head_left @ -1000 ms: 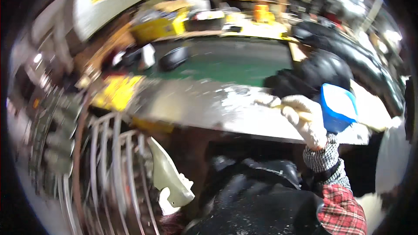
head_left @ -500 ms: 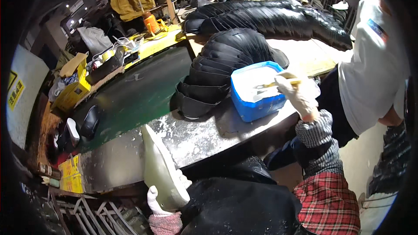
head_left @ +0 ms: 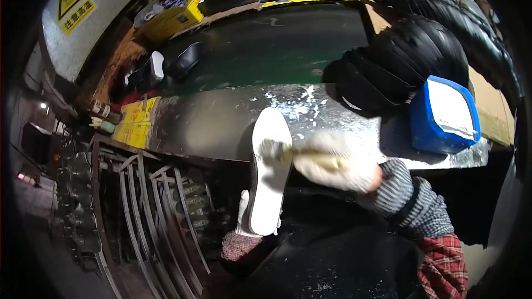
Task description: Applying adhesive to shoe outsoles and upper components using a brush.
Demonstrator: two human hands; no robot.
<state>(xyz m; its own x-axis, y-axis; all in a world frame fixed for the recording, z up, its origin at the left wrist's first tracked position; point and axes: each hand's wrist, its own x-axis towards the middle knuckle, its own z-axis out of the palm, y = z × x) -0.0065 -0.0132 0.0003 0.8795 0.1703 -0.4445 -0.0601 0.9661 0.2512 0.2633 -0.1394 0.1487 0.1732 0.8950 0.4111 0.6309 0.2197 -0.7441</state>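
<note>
In my left hand (head_left: 244, 220), white-gloved, is a shoe last (head_left: 267, 202) with its white sole side facing up. Most of that hand is hidden beneath the heel end; fingertips show at both edges. My right hand (head_left: 339, 165), also gloved and blurred, is closed round a brush (head_left: 272, 151). Its bristles lie across the forefoot of the white sole, with a shadow below them. To the right, a blue tub (head_left: 435, 139) holding a white substance stands on the bench, apart from both hands.
A curved stack of black shoe-upper pieces (head_left: 404, 63) lies beside the tub, a longer row (head_left: 443, 5) behind. The workbench (head_left: 194, 127) carries a dark green surface (head_left: 260, 50), with shoe parts (head_left: 185, 61) at left. A metal rack (head_left: 160, 216) stands below left.
My right hand has brought the brush from the tub to the sole. The last has turned to show its white underside. The view has swung left; the co-worker is out of view.
</note>
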